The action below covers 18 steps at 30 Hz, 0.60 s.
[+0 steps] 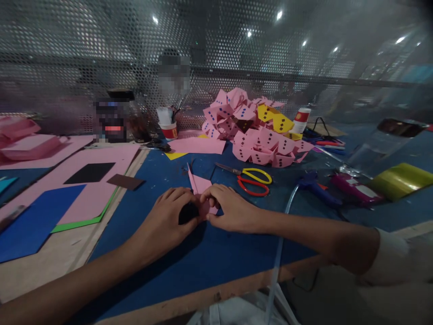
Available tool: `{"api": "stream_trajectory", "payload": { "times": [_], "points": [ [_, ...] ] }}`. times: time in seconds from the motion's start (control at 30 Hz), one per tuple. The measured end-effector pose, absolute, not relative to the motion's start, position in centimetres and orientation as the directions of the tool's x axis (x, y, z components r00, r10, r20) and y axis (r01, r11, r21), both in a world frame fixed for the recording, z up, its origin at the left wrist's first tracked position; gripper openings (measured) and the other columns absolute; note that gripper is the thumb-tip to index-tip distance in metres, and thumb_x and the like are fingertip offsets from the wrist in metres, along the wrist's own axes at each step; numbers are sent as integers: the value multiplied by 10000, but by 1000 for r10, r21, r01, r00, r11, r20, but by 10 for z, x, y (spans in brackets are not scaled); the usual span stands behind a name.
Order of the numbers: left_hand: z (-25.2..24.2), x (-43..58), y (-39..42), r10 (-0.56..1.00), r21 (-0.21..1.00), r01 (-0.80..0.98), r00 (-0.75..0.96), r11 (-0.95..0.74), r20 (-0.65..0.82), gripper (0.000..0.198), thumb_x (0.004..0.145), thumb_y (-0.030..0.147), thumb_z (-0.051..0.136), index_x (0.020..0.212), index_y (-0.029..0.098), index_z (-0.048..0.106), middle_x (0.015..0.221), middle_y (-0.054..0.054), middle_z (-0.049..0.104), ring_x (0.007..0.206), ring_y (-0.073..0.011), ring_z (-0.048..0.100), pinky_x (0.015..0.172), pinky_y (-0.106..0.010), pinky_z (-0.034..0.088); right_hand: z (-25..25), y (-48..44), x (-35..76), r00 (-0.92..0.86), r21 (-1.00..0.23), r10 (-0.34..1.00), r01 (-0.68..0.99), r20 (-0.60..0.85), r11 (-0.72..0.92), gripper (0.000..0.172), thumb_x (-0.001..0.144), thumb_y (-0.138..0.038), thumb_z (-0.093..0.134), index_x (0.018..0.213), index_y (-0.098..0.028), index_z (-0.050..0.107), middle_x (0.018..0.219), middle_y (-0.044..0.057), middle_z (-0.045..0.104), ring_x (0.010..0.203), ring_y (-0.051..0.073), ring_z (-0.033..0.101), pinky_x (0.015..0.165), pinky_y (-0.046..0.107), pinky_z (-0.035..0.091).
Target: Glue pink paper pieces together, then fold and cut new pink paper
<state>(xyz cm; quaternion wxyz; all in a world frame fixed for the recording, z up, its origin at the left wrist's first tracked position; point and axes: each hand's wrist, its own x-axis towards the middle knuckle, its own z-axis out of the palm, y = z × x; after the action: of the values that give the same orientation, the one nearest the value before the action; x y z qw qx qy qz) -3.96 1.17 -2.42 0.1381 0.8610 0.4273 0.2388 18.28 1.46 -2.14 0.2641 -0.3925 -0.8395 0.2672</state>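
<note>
Both hands meet at a folded piece of pink paper (200,184) over the blue tabletop. Its pointed end sticks up beyond the fingers, while its lower part is mostly hidden. My left hand (174,211) grips the paper from the left, fingers curled. A dark patch shows between its thumb and fingers; I cannot tell whether it is an object or shadow. From the right, my right hand (233,208) pinches the same paper, thumb and fingers closed on it. Just beyond lie scissors (254,177) with one yellow and one red handle loop.
Behind stands a heap of dotted pink paper shapes (260,144). To the right lie a blue glue gun (318,187), its glue stick (282,234) reaching past my right forearm, and a yellow tape roll (402,180). At left are pink sheets (111,155) and a blue sheet (40,221).
</note>
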Motion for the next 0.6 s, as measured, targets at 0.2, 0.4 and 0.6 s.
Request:
{"api": "stream_trajectory", "payload": {
  "times": [0.2,0.4,0.6],
  "points": [
    [-23,-40,11,809,451,674,520,-585,274,141,895,342,682,1001,252,659,1164,-52,699,1153,-304,598,1000,-487,440,-21,16,183,-555,-673,804,513,212,532,367,771,-92,642,1119,-201,595,1012,19,623,993,206,584,927,394,429],
    [-23,-40,12,808,440,679,523,-587,270,138,904,348,670,1003,252,659,1148,-43,700,1131,-292,599,993,-467,439,-20,17,185,-554,-694,813,514,181,505,433,728,-45,613,1132,-200,592,1013,16,616,1004,205,579,933,391,430],
    [-24,-41,10,800,408,688,521,-600,298,154,892,327,653,1023,247,662,1192,-65,696,1179,-310,590,1024,-483,449,-21,24,190,-506,-756,809,391,300,525,355,759,-20,575,1069,-191,603,1032,36,634,948,175,618,863,321,510]
  ]
}}
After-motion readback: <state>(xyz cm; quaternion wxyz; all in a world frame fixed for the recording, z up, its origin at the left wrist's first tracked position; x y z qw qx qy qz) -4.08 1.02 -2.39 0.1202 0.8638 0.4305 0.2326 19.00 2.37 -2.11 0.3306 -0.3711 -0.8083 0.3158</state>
